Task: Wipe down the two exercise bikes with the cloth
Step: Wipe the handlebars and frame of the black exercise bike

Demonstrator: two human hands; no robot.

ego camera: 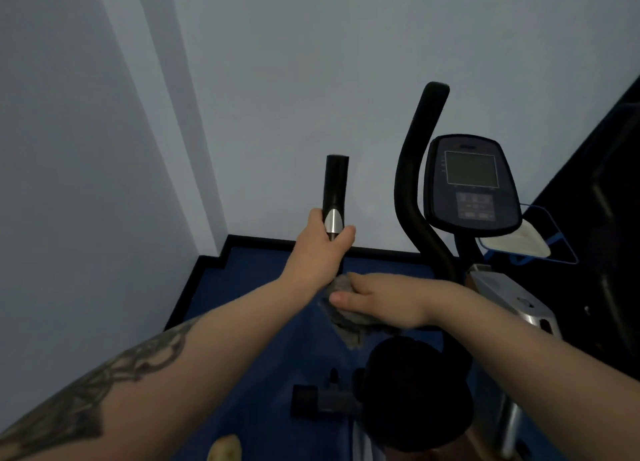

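At the near bike's handlebar [335, 190], I grip the post with my left hand [320, 249] and press the grey cloth [346, 317] against it, clutched in my right hand [375, 299]; wiping appears underway, console [471, 183] likely pending.

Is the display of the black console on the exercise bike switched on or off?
Off, it seems: the grey screen of the black oval console shows no digits and no glow, though the dim image leaves some doubt.

Cloth [346, 317] grey, nubby; handlebar [335, 187] glossy black.
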